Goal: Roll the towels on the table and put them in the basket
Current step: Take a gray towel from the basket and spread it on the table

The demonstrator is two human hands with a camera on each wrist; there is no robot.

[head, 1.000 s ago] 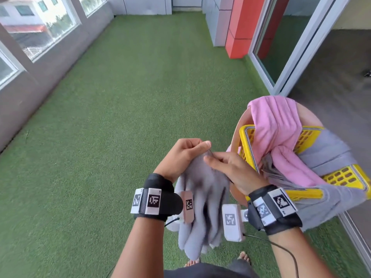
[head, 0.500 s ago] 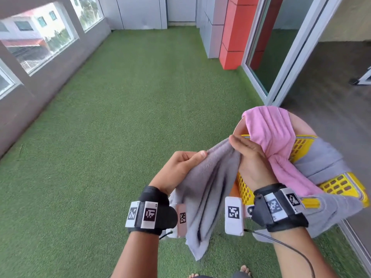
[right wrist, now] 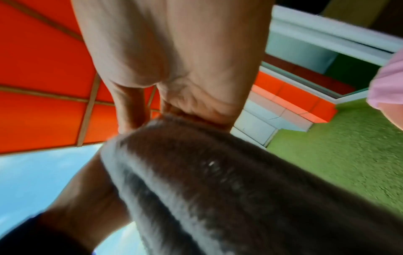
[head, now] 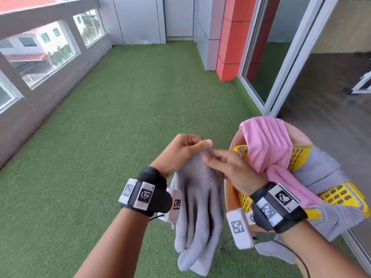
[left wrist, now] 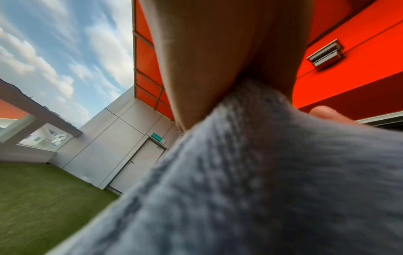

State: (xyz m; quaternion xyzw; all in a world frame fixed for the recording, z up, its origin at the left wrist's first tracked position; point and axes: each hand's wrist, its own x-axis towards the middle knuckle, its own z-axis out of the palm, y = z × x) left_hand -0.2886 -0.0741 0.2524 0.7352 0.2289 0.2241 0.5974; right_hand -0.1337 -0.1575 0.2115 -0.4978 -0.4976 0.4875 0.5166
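Note:
A grey towel [head: 198,213] hangs bunched in the air in front of me. My left hand [head: 184,151] pinches its top edge between thumb and fingers. My right hand [head: 226,167] pinches the same top edge just to the right, the two hands nearly touching. The wrist views show the grey towel [left wrist: 261,181] [right wrist: 218,189] close up, filling the lower frame. At the right a yellow basket [head: 341,195] stands on a round pink table [head: 228,197]. A pink towel [head: 269,145] and another grey towel [head: 325,177] are draped over the basket.
Green artificial turf [head: 120,127] covers the floor around me. A low wall with windows [head: 40,63] runs along the left. A red and grey pillar [head: 230,47] and a sliding glass door frame [head: 291,63] stand at the right behind the table.
My right hand has slid back along the towel's top edge toward my left hand, so the spread cloth has gathered into a bunch again. The head view has tilted upward.

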